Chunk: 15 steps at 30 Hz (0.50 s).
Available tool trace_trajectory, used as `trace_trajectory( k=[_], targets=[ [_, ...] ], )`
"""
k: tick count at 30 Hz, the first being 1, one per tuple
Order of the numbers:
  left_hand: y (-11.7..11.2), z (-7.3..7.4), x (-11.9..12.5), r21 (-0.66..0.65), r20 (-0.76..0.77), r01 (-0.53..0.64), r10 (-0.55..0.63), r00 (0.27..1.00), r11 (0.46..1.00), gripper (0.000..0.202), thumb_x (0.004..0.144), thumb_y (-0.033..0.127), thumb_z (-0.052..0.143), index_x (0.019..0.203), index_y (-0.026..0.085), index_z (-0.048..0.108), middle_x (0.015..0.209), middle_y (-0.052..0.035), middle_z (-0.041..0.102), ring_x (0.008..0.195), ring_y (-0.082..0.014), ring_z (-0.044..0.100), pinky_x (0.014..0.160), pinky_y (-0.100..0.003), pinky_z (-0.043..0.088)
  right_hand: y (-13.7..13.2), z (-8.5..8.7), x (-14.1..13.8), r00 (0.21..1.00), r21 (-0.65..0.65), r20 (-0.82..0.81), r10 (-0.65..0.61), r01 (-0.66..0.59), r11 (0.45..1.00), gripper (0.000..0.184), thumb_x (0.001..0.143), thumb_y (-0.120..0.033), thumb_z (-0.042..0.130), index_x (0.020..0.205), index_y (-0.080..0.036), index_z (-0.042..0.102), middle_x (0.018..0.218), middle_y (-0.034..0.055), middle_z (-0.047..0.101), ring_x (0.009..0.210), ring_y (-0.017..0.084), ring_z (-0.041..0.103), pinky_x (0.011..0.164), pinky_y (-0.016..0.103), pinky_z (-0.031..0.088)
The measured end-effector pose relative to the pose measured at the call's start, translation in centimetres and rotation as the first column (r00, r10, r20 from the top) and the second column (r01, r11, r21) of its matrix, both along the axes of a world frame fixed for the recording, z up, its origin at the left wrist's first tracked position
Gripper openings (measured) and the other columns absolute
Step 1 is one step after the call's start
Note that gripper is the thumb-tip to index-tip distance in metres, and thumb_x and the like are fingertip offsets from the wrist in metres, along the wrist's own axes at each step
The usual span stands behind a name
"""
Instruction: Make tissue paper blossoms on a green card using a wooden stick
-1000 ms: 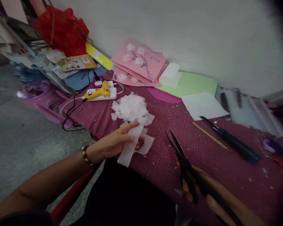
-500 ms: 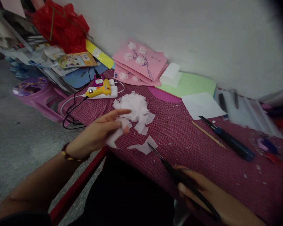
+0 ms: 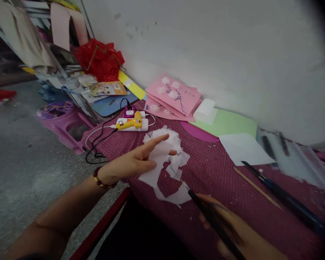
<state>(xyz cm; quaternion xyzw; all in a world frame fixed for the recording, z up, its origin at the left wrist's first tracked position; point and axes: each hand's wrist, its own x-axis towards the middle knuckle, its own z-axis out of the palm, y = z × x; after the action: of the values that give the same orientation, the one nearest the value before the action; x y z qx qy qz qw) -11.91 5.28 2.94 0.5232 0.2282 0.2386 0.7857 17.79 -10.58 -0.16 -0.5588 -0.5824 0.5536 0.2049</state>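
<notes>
My left hand [image 3: 130, 164] is over the near side of the table, its index finger stretched out. A thin white piece of paper [image 3: 157, 164] hangs from its fingers. Just beyond and partly behind that hand lies a heap of small white paper pieces [image 3: 176, 140]. At lower right, my right hand [image 3: 233, 220] grips black-handled scissors [image 3: 204, 211], blades pointing up and left toward the paper. Whether the blades are apart is too blurred to tell. Below their tip, a ragged white paper scrap [image 3: 178, 196] rests on the checked cloth.
A yellow glue gun [image 3: 130, 124] lies on a white power strip, its cords looping off the left edge. Pink cards with white flowers [image 3: 176, 95] are stacked by the wall. A blue utility knife [image 3: 284, 196] and a wooden stick [image 3: 256, 187] lie at right.
The camera view has shifted, so the table sits lower and further right. My left hand has moved over the heap with its paper, which now hangs spread out. The scissors remain in my right hand.
</notes>
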Motion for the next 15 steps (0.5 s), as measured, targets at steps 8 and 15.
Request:
trace_trajectory(
  k=[8,15],
  targets=[
    [2.4,-0.5,-0.1,0.045,-0.202,0.097,-0.086,0.976,0.994,0.087,0.074,0.005,0.057,0.149,0.038,0.027,0.133,-0.004,0.057,0.055,0.0001,0.044,0.047,-0.012,0.028,5.1,0.8,-2.1,0.984,-0.041,-0.132,0.123,-0.13,0.991,0.072,0.084,-0.056,0.059,0.144,-0.021,0.043,0.104,0.0107,0.064,0.092,0.023,0.061,0.086,0.04,0.052],
    [4.1,-1.3,-0.2,-0.015,-0.185,0.174,-0.174,0.967,0.985,0.094,0.064,0.005,0.064,0.148,0.034,0.032,0.118,-0.0055,0.067,0.061,-0.0077,0.057,0.048,-0.015,0.036,6.7,0.9,-2.0,0.973,-0.055,-0.193,0.126,-0.139,0.989,0.073,0.078,-0.067,0.058,0.137,-0.025,0.051,0.1,0.0105,0.064,0.087,0.022,0.061,0.08,0.037,0.054]
  ],
)
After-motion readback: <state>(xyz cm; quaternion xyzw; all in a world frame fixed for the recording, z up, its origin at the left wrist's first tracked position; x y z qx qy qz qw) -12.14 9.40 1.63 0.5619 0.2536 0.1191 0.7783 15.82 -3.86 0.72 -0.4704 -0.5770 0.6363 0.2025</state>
